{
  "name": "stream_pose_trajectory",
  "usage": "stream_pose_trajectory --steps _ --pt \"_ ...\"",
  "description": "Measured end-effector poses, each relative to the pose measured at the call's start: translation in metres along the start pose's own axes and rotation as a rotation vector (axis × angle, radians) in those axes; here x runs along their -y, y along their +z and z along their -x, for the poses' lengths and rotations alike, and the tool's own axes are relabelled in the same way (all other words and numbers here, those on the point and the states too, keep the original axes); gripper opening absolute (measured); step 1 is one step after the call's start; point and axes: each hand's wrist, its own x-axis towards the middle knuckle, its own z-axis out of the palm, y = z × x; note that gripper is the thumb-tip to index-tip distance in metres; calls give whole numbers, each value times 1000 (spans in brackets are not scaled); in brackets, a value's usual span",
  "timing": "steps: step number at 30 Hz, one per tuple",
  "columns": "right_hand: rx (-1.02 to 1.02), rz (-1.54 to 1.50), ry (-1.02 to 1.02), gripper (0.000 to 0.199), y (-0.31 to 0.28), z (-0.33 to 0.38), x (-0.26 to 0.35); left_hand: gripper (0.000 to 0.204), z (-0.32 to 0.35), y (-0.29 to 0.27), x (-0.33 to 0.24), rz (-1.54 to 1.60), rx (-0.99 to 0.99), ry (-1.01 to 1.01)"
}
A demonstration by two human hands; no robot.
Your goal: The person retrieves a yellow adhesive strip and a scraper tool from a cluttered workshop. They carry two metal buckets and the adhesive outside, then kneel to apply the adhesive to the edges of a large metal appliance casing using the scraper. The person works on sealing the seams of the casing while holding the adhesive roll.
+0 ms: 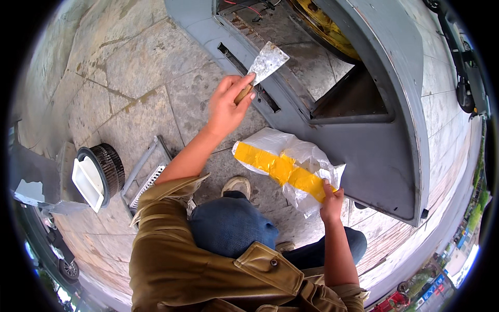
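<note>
My left hand (227, 106) grips a putty knife (267, 62) by its wooden handle. The broad, stained metal blade points up and right, over the edge of a grey metal cabinet (358, 151). In my right hand (331, 202) is one end of a plastic sheet with yellow tape (278, 167). The sheet is clear and crumpled, and the tape runs along it in a wide strip. It hangs in front of my knees, beside the cabinet's lower panel. My right thumb presses on the taped end; the fingers under it are partly hidden.
Through the cabinet's openings show a yellow round part (325, 26) and loose wires (252, 8). On the paving (140, 62) to my left stand a black fan wheel (109, 166), a white tray (87, 183) and a metal frame (148, 174). A parked scooter (462, 67) is at the far right.
</note>
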Motion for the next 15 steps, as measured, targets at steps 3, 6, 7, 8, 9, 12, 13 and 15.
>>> stream_pose_trajectory --steps 3,6,7,8,9,12,13,15 --pt "4 -160 119 29 11 0 2 41 36 -20 -17 -35 251 215" --pt "65 -336 142 29 16 -1 5 41 56 -23 -31 -73 608 407" --pt "69 -375 136 30 17 0 6 41 59 -23 -38 -77 724 441" --pt "120 -413 132 32 15 3 10 35 58 -21 -43 -111 806 443" --pt "180 -449 132 34 16 8 19 35 58 -20 -46 -166 830 439" --pt "341 -549 133 42 14 8 20 34 56 -10 -51 -293 881 432" --pt "391 -578 129 44 12 6 20 33 54 -6 -53 -313 887 432" --pt "383 -668 212 51 19 5 20 31 52 -1 -56 -353 913 439"
